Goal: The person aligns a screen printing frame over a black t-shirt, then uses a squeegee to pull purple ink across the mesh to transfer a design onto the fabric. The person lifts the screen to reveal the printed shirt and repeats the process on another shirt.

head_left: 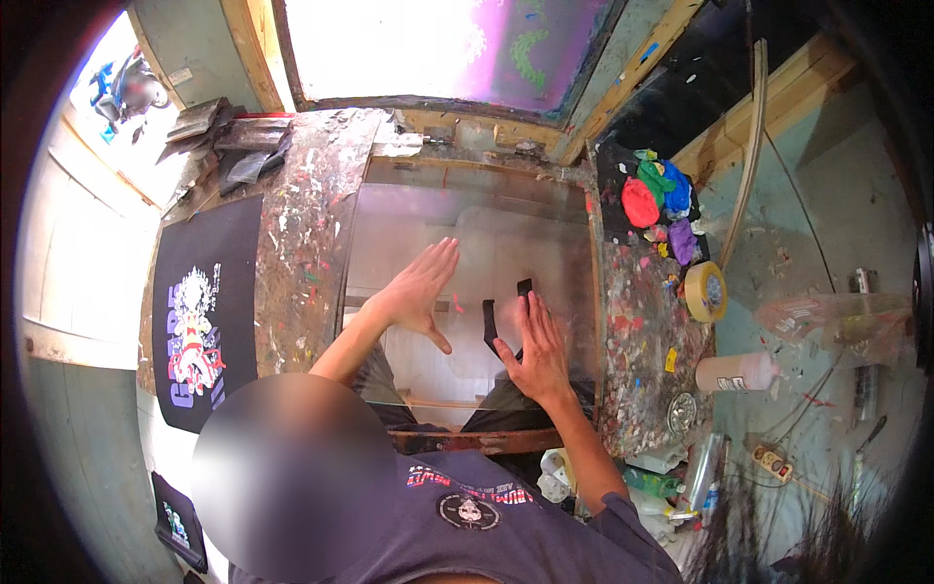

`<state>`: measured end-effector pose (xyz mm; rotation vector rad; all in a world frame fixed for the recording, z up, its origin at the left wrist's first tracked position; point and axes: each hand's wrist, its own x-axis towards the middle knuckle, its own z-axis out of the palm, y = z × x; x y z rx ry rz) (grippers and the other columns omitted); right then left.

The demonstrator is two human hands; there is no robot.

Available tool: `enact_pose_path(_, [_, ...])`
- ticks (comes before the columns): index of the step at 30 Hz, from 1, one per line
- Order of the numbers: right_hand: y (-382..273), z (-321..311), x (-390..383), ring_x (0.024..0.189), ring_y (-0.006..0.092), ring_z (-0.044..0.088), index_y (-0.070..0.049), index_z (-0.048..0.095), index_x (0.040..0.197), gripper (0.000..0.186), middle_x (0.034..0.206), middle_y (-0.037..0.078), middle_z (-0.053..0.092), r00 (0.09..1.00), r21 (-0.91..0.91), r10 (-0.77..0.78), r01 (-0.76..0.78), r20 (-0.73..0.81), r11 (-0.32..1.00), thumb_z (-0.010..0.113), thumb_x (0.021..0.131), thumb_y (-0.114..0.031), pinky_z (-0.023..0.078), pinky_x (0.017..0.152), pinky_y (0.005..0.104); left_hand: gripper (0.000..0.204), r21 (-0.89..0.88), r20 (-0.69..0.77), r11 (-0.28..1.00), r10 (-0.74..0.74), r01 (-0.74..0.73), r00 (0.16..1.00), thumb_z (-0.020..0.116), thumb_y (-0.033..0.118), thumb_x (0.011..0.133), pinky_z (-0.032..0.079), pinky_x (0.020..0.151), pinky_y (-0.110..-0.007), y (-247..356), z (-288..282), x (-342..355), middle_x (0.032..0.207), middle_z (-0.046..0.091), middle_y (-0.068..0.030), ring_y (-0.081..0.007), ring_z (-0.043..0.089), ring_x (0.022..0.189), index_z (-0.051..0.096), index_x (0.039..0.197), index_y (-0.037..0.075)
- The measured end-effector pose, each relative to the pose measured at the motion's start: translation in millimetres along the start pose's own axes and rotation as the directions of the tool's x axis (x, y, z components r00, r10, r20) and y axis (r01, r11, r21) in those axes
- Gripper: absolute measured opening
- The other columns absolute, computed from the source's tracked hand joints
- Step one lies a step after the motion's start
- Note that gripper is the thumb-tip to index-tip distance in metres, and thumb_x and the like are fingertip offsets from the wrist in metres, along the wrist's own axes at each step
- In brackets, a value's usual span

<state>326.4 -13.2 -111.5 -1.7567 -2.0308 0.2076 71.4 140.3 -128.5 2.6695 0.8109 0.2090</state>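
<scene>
A clear glass-like panel is set in the worktable's wooden frame, and my legs show through it. Over its left half is my left hand, open and empty, thumb spread from the fingers. My right hand rests palm down on the right half, fingers stretched out over a dark item. One black strip of it sticks out left of the fingers, and a black end shows past the fingertips. The hand hides the middle, so I cannot tell whether these are one piece or two.
A printed black fabric piece lies at the left. Along the paint-spotted right side are coloured lumps, a yellow tape roll and a pinkish bottle. A framed bright screen stands at the back. A power strip lies lower right.
</scene>
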Motion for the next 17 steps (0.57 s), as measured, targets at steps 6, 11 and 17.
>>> enact_pose_path(6, [2,38,-6,0.153,0.0465,0.036,-0.002,0.041,0.160,0.063,0.165,0.031,0.035,0.987,-0.019,-0.121,0.124,0.106,0.992,0.057,0.102,-0.022,0.028,0.127,0.0530,0.173,0.004,0.001,1.000,-0.001,0.001,1.000,0.085,0.086,0.043,0.007,0.134,-0.048,-2,-1,2,0.172,0.008,-0.0323,-0.0413,0.004,0.163,0.010,0.162,-0.015])
enact_pose_path(11, [9,36,-1,0.154,0.0449,0.036,0.003,0.038,0.160,0.064,0.164,0.031,0.036,0.978,0.011,-0.128,0.128,0.163,0.992,0.053,0.106,-0.028,0.029,0.128,0.0523,0.174,-0.005,0.018,1.000,-0.021,0.022,1.000,0.084,0.087,0.042,0.007,0.134,-0.049,0,-3,2,0.172,0.008,-0.0322,-0.0416,0.003,0.163,0.010,0.161,-0.015])
enact_pose_path(17, [10,25,5,0.157,0.0408,0.032,0.006,0.033,0.161,0.080,0.167,0.027,0.035,0.960,-0.002,-0.159,0.164,0.229,0.986,0.052,0.107,-0.049,0.023,0.129,0.0520,0.174,0.003,0.029,1.000,-0.019,0.019,0.999,0.083,0.089,0.043,0.006,0.134,-0.048,-5,-3,5,0.172,0.008,-0.0318,-0.0416,0.003,0.163,0.010,0.162,-0.015])
